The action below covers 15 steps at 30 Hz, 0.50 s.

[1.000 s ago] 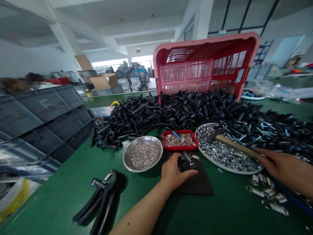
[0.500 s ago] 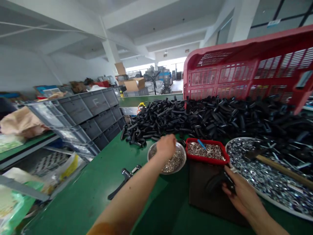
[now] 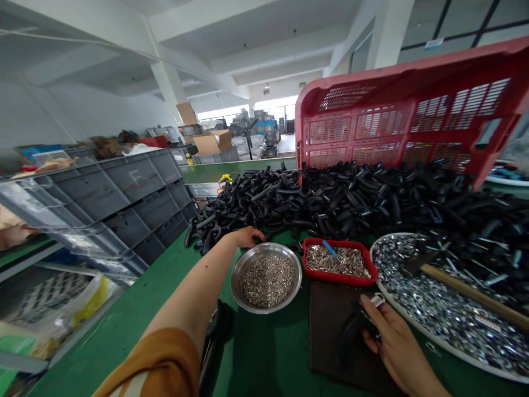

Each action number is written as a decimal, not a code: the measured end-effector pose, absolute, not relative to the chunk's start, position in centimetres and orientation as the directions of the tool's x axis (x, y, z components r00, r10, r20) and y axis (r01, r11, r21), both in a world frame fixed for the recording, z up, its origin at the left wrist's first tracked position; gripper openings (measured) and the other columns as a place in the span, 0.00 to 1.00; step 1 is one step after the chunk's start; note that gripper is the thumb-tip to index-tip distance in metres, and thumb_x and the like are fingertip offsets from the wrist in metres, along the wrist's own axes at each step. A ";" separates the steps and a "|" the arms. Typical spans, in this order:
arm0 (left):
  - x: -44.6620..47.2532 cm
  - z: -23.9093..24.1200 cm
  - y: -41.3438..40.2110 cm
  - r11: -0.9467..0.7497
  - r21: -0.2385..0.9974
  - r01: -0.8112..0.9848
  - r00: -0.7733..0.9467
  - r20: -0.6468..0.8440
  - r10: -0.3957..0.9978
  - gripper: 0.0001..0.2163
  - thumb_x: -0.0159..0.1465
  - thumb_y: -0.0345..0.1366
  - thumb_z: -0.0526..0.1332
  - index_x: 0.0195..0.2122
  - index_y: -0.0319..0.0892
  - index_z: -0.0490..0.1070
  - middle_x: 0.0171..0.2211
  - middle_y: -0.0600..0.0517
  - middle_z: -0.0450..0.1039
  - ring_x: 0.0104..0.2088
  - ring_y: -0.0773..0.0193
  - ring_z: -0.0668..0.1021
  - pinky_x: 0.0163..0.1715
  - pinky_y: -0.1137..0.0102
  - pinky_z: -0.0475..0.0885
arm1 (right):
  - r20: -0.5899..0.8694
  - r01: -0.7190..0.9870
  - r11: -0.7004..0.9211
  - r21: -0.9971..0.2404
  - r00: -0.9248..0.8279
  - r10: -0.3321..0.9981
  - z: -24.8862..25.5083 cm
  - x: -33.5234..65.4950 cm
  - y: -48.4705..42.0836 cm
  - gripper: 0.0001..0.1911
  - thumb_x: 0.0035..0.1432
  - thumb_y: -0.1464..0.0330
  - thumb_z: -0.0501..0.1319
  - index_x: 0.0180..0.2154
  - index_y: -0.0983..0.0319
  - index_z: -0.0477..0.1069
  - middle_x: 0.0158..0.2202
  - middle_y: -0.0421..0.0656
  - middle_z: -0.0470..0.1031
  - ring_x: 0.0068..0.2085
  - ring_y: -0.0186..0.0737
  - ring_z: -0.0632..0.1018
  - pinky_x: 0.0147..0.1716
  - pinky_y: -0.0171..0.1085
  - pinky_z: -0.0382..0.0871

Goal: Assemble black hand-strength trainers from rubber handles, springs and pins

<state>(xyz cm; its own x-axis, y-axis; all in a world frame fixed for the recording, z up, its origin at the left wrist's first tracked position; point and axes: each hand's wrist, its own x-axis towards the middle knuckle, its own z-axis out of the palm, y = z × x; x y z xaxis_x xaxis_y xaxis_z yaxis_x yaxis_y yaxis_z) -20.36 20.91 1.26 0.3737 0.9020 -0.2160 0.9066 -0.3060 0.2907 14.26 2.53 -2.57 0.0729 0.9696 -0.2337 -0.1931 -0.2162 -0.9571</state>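
Green tabletop bears a black heap, seemingly undone; right hand clasps a perhaps half-done handle; left hand, grip unclear.

dim indoor light, bright far windows, soft shadows on green table, stretched edges

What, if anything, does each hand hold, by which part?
Right hand: black curved handle, by the end near the metal spring. Left hand: at the handle pile; its hold cannot be told.
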 end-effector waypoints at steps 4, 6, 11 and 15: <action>-20.6 0.4 20.0 -0.297 0.234 0.926 0.339 -0.166 0.926 0.27 0.46 0.32 0.64 0.50 0.48 0.65 0.48 0.48 0.67 0.44 0.57 0.73 0.44 0.69 0.65 | -0.239 -0.174 -0.223 -0.959 0.074 0.968 -2.9 14.4 2.6 0.18 0.47 0.53 0.60 0.30 0.60 0.63 0.22 0.33 0.59 0.19 0.26 0.62 0.12 0.27 0.55; -20.3 0.3 19.5 -0.297 0.244 0.923 0.337 -0.143 0.931 0.26 0.49 0.34 0.62 0.51 0.50 0.65 0.45 0.49 0.70 0.44 0.58 0.73 0.44 0.69 0.64 | -0.230 -0.173 -0.216 -0.961 0.066 0.971 -2.9 14.3 2.7 0.17 0.47 0.53 0.61 0.29 0.60 0.63 0.22 0.33 0.59 0.19 0.26 0.62 0.12 0.27 0.55; -21.0 3.3 19.1 -0.240 0.334 0.911 0.262 -0.021 0.965 0.21 0.50 0.36 0.60 0.47 0.42 0.67 0.43 0.47 0.72 0.43 0.56 0.73 0.44 0.68 0.65 | -0.225 -0.186 -0.211 -0.960 0.059 0.973 -2.7 14.2 2.7 0.18 0.48 0.53 0.60 0.29 0.61 0.63 0.21 0.34 0.61 0.19 0.27 0.64 0.13 0.28 0.56; -18.8 6.9 17.6 -0.177 0.468 0.866 0.156 0.084 0.984 0.20 0.59 0.39 0.48 0.51 0.36 0.60 0.36 0.45 0.72 0.31 0.63 0.75 0.31 0.69 0.69 | -0.187 -0.181 -0.177 -0.967 0.035 0.982 -2.5 14.4 2.8 0.17 0.49 0.53 0.59 0.29 0.61 0.63 0.22 0.35 0.63 0.20 0.29 0.66 0.14 0.30 0.59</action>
<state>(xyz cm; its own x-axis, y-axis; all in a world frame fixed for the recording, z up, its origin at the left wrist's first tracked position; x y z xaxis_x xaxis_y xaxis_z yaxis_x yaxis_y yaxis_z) -18.80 17.59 6.87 0.1559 0.9842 0.0839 0.8659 -0.1770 0.4679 14.38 2.84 -2.48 0.0345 0.9818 -0.1865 -0.1808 -0.1774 -0.9674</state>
